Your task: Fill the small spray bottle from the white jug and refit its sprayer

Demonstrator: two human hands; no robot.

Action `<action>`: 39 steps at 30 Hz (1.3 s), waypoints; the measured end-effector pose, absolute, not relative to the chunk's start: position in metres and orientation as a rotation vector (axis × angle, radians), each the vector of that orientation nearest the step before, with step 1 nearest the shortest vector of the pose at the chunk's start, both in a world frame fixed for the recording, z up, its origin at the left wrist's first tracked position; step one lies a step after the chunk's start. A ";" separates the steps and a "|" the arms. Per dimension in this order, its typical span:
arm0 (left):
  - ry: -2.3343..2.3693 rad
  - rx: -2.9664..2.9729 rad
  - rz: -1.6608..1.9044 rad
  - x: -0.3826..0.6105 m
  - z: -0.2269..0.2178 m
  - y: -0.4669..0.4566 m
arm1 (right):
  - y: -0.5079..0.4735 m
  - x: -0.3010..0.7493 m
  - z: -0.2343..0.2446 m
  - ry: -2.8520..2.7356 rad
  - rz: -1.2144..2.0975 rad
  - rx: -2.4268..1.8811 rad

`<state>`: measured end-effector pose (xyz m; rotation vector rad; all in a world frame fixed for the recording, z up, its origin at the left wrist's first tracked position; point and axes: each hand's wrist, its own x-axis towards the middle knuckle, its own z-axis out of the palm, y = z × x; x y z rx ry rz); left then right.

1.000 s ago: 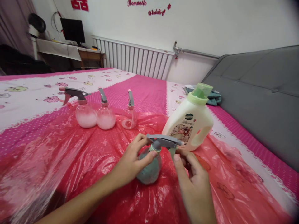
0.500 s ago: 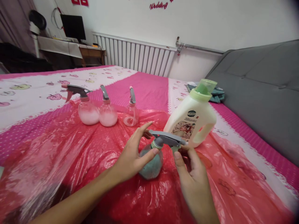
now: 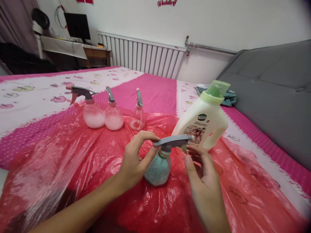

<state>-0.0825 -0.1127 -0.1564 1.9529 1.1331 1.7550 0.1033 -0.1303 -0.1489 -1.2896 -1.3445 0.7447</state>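
Observation:
A small round spray bottle (image 3: 158, 168) with teal-green contents and a grey trigger head stands on the red plastic sheet (image 3: 73, 168). My left hand (image 3: 134, 160) curls round the rear of its grey head and neck. My right hand (image 3: 201, 174) pinches the trigger under the nozzle. A cream detergent jug (image 3: 202, 121) with a green cap stands just behind them.
Three small clear spray bottles stand in a row at the back left: two with pink-white liquid (image 3: 92, 113) (image 3: 113, 115), one almost empty (image 3: 138, 116). The sheet covers a pink bed. A grey headboard (image 3: 272, 97) is right, a radiator (image 3: 143, 60) behind.
My left fingers, spread half a second ago, have closed over the back of the sprayer head. The head now sits more level and the bottle has shifted slightly.

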 end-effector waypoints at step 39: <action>1.131 1.871 1.416 -0.076 -0.157 -0.119 | -0.133 0.093 -0.150 -1.513 0.908 -1.218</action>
